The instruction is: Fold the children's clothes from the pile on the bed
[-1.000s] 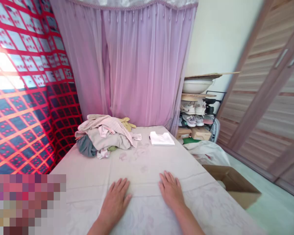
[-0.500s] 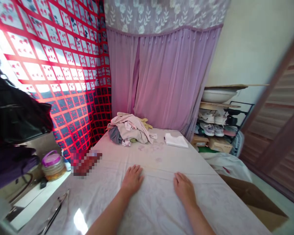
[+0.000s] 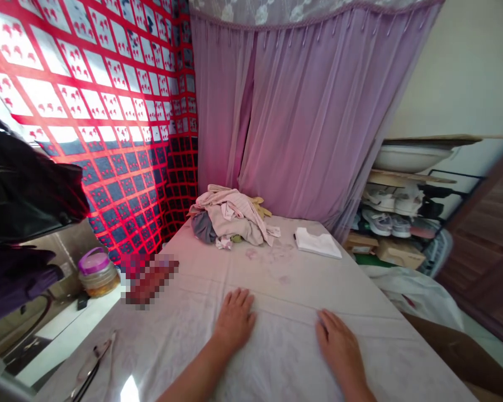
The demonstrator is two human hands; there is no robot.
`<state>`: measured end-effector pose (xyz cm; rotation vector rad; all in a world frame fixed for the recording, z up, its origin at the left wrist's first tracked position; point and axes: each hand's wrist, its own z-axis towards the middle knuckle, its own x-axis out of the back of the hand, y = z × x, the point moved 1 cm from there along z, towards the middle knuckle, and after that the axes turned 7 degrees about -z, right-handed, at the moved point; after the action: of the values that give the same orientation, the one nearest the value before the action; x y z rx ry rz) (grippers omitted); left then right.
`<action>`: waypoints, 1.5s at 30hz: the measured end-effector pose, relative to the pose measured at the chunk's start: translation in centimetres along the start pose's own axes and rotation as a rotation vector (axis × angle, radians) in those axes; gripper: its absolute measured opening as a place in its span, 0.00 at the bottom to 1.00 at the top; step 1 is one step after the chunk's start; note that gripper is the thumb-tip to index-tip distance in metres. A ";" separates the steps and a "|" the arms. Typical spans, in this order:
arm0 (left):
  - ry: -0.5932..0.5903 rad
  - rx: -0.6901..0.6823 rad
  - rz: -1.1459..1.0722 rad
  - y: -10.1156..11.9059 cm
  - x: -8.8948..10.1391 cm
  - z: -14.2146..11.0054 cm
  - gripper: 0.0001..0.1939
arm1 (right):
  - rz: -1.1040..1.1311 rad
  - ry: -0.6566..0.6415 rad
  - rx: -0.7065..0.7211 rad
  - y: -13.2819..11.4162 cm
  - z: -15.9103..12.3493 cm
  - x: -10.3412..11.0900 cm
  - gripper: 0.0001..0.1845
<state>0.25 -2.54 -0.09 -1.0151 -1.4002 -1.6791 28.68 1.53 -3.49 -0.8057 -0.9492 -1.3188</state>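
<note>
- A sheet-covered bed (image 3: 193, 279) is stretching ahead of the person.
- A rumpled clothes pile (image 3: 230, 220) is lying straight beyond the left hand (image 3: 235, 321), well apart from it.
- A folded white cloth (image 3: 317, 243) is lying beyond the right hand (image 3: 339, 346), its long edge slanting across the bed.
- Both hands are pressing flat on the bed, open, apart, holding nothing.
</note>
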 end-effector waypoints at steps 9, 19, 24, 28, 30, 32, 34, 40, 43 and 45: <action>-0.026 0.018 -0.065 0.5 1.1 0.6 0.23 | 0.051 0.006 0.009 1.1 0.2 -0.8 0.26; 0.010 -0.005 -0.092 -0.6 2.5 2.7 0.10 | 0.452 -0.156 -0.131 -2.2 5.8 -0.7 0.24; -0.030 0.043 -0.063 -0.8 2.7 4.0 0.10 | 0.617 -0.169 -0.135 -4.6 8.1 -1.3 0.25; -0.026 0.084 -0.027 -1.1 2.8 5.0 0.12 | 0.693 -0.135 -0.157 -4.5 9.4 -2.3 0.25; 0.003 0.100 0.009 -1.1 2.6 5.3 0.12 | 0.732 -0.105 -0.176 -4.2 9.5 -2.8 0.25; 0.008 0.126 0.066 -1.0 2.5 5.8 0.13 | 0.768 -0.100 -0.189 -4.1 9.3 -3.2 0.26; -0.048 0.164 0.136 -0.9 2.7 6.7 0.14 | 0.794 -0.106 -0.192 -4.1 9.1 -3.4 0.26; -0.187 0.155 0.276 -1.5 4.8 12.5 0.13 | 0.840 -0.108 -0.197 -4.4 8.9 -2.9 0.26; -0.145 0.093 0.350 -2.0 6.4 16.3 0.14 | 0.841 -0.104 -0.195 -4.4 8.8 -2.8 0.26; -0.095 0.026 0.396 -2.3 7.3 18.8 0.16 | 0.837 -0.103 -0.190 -4.4 8.8 -2.7 0.25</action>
<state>-2.61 16.10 7.46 -1.2763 -1.1805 -1.3340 23.34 10.18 -2.48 -1.2512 -0.4617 -0.6372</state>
